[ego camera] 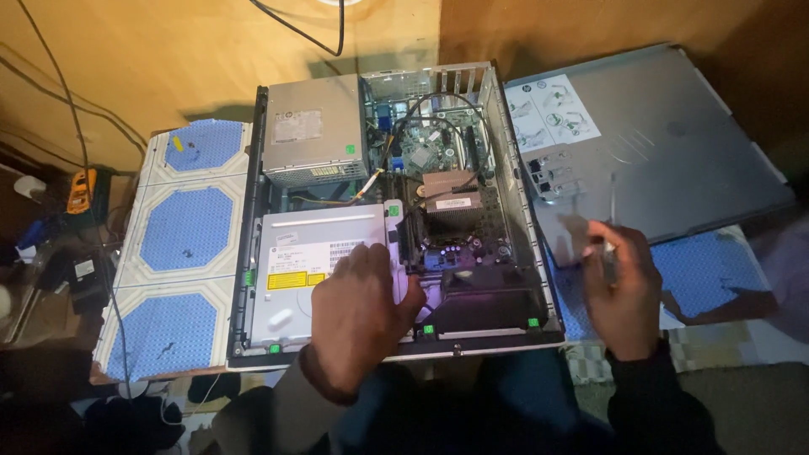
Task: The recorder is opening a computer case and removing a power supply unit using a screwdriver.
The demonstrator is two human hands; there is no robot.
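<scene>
My left hand (358,316) lies flat and open on the silver disc drive (316,274), low in the middle, inside the open computer case (497,109). My right hand (622,291) pinches a thin screwdriver (612,223). It could slip and scratch the green board (421,143).

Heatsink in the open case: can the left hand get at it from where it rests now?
Probably yes. The left hand lies on the optical drive beside the heatsink, and nothing covers it, though a black cable arcs behind.
</scene>
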